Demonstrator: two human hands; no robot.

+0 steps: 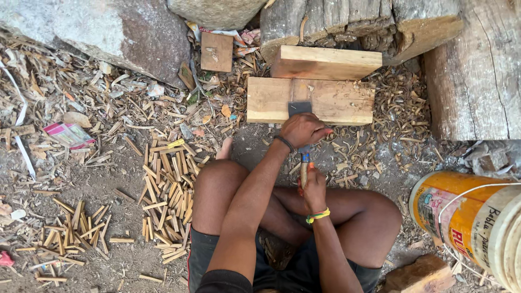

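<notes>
While my left hand [302, 129] clamps the chisel [300, 108] blade on the plank [336, 100] at 12 o'clock and my right hand [313, 190] grips its handle, cut slivers [168, 190] piled at 9 suggest, probably, splitting's well underway.

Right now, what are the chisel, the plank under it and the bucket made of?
Chisel: dull grey blade, looks like steel; pale handle, probably wood, held by the left hand and right hand.
Plank: raw pale wood, visible grain, unfinished.
Bucket: glossy orange-and-white wall, probably plastic, thin wire handle.
</notes>
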